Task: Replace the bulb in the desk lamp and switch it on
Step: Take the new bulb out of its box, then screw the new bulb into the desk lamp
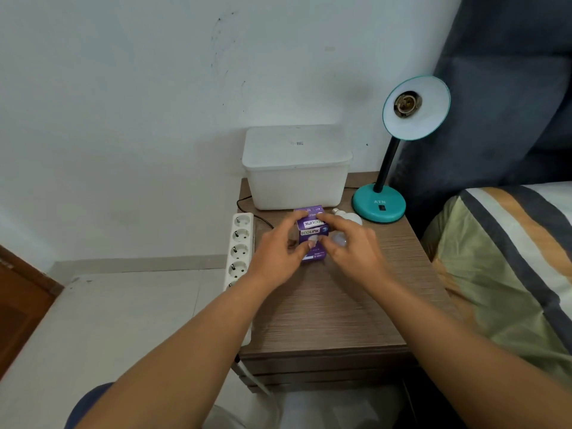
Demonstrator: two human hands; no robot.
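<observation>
A teal desk lamp stands at the back right of the wooden bedside table. Its shade tilts toward me and the socket inside is empty. A purple bulb box stands in the middle of the table with its top flap open. My left hand grips the box's left side. My right hand has its fingers on the top flap and right side. A loose white bulb lies on the table between the box and the lamp base.
A white lidded plastic bin sits at the back of the table. A white power strip runs along the table's left edge, with a black cord behind it. A bed with a striped cover lies to the right.
</observation>
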